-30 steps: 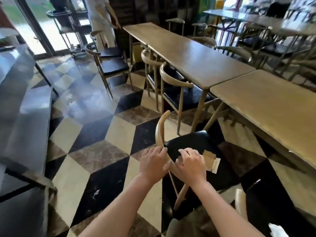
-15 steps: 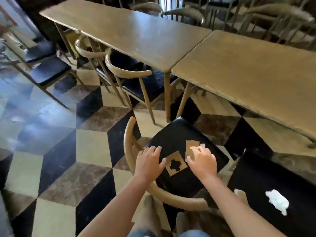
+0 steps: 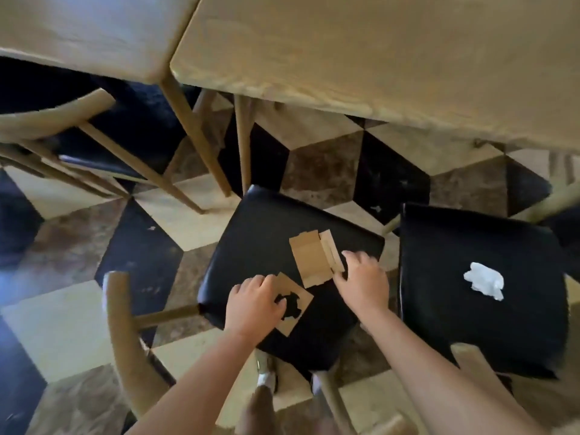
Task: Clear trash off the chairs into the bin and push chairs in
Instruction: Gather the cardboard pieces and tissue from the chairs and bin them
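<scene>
Two tabletops [image 3: 376,58] far. Near chair [image 3: 257,246], pulled out, bears two cardboard scraps; right chair [image 3: 470,309] a white tissue wad [image 3: 485,280]. Left hand [image 3: 254,304] pinching cut-out scrap [image 3: 298,309]; right hand [image 3: 364,279] fingers closing on folded piece [image 3: 314,259]. No bin visible; clearing barely begun, chairs unpushed.

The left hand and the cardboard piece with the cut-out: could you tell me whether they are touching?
Touching. The head view shows the left hand lying on the cut-out cardboard, its fingers overlapping the piece's left part on the chair seat.
</scene>
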A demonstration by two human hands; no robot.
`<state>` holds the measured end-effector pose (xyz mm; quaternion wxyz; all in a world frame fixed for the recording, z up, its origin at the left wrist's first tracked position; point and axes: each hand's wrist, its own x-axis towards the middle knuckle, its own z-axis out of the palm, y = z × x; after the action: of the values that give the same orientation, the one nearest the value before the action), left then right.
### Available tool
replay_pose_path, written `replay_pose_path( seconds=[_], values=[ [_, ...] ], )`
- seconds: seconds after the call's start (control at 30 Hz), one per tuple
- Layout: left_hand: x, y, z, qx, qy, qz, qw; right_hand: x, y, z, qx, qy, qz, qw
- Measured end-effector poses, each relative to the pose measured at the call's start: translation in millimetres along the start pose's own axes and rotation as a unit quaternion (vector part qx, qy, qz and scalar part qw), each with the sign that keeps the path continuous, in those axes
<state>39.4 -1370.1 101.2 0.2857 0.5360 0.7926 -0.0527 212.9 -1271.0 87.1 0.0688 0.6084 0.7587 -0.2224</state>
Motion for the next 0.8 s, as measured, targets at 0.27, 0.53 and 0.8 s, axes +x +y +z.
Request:
replay_pose_path(
  seconds=[0.27, 0.53, 0.8],
  values=[
    [81.2, -36.9, 99.6, -0.033, -0.052, -0.076, 0.995, 90.5, 33.3, 107.5, 0.037, -0.028, 0.085, 0.995],
    [105.6, -43.4, 140.9, -0.093, -0.04, -0.145, 0.984, 113.5, 38.1, 143.6, 0.07, -0.012, 0.108, 0.992],
    [84.1, -31.9, 102.4, -0.145, -0.029, -0.192, 0.97, 98.5, 39.3, 100.4, 0.133, -0.004, 0.118, 0.984]
  ],
)
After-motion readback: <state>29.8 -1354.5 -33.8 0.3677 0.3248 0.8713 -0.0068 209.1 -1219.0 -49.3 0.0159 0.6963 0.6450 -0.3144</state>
